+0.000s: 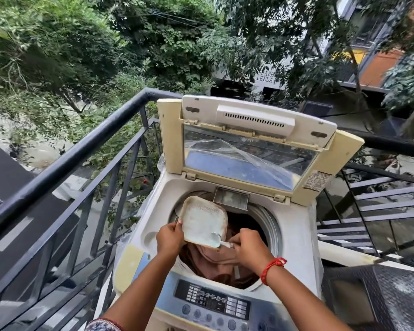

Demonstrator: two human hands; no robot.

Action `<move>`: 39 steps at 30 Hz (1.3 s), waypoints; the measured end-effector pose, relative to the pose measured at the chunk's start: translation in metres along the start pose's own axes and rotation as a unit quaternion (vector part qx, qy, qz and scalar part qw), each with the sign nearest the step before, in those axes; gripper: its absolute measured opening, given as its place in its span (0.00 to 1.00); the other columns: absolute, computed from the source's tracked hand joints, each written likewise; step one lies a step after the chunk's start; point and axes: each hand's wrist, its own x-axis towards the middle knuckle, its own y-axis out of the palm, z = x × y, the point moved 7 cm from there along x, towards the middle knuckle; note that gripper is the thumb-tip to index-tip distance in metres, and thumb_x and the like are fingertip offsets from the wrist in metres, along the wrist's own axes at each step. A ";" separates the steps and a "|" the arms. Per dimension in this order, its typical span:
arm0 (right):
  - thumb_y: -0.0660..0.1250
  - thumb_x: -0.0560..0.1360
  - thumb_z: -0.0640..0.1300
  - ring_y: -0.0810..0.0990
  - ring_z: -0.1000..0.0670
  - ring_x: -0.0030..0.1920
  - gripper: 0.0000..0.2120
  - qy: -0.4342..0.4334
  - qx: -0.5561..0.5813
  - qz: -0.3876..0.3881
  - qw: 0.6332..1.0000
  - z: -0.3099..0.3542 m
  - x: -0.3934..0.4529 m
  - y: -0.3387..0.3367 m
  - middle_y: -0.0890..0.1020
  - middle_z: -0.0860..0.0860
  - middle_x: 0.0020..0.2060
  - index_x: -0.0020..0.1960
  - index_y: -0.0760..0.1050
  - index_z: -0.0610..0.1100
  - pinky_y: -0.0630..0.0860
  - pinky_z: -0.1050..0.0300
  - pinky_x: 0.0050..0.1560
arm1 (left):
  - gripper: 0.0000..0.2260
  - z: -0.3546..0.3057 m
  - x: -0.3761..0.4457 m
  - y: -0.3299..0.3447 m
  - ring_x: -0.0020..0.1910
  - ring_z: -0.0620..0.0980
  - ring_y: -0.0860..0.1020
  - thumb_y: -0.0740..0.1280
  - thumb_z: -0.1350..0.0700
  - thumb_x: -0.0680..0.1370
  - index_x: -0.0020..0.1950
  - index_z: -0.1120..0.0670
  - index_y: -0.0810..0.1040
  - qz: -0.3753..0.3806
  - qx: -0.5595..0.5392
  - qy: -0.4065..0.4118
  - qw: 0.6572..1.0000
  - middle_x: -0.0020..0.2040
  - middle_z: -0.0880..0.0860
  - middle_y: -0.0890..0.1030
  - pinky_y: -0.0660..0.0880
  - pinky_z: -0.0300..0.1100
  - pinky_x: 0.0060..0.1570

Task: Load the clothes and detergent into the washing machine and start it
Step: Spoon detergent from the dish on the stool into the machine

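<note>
Frame centre: left hand fingers gripping detergent box; right hand fingers pinching scoop over clothes in open washing machine.

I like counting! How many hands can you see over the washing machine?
2. The left hand holds the detergent box above the drum; the right hand holds a scoop at the box's near corner.

1 head-worn wide-angle view, looking forward and steeply down from above the open washing machine, close over its control panel, balcony railing at left, trees and buildings beyond at frame top
</note>
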 end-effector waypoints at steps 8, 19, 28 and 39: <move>0.70 0.74 0.43 0.80 0.58 0.47 0.08 0.070 0.114 0.021 0.991 -0.017 0.019 0.003 0.86 0.50 0.48 0.52 0.84 0.45 0.66 0.77 0.34 | 0.22 -0.004 0.008 0.012 0.29 0.55 0.74 0.62 0.50 0.80 0.27 0.56 0.70 0.035 0.001 0.012 0.999 0.25 0.54 0.72 0.70 0.44 0.31; 0.66 0.77 0.35 0.68 0.58 0.22 0.04 0.165 0.423 0.072 0.888 -0.016 0.034 0.032 0.72 0.47 0.26 0.48 0.81 0.36 0.66 0.68 0.23 | 0.18 0.018 0.016 0.027 0.38 0.58 0.83 0.63 0.46 0.79 0.35 0.55 0.80 0.062 -0.051 -0.046 0.996 0.30 0.53 0.80 0.81 0.51 0.43; 0.64 0.78 0.35 0.69 0.61 0.20 0.09 0.207 0.528 -0.064 0.821 -0.059 0.060 -0.014 0.73 0.52 0.23 0.40 0.79 0.42 0.67 0.71 0.22 | 0.13 0.029 0.016 0.017 0.42 0.59 0.84 0.64 0.52 0.80 0.38 0.55 0.81 0.042 -0.141 -0.097 0.984 0.38 0.58 0.83 0.82 0.53 0.46; 0.66 0.75 0.37 0.81 0.37 0.43 0.07 0.025 -0.004 -0.174 0.984 -0.047 0.085 -0.046 0.81 0.37 0.42 0.46 0.83 0.37 0.75 0.51 0.43 | 0.12 0.043 0.011 0.015 0.42 0.57 0.84 0.64 0.54 0.81 0.47 0.62 0.81 0.036 -0.179 -0.113 0.977 0.44 0.62 0.84 0.82 0.52 0.46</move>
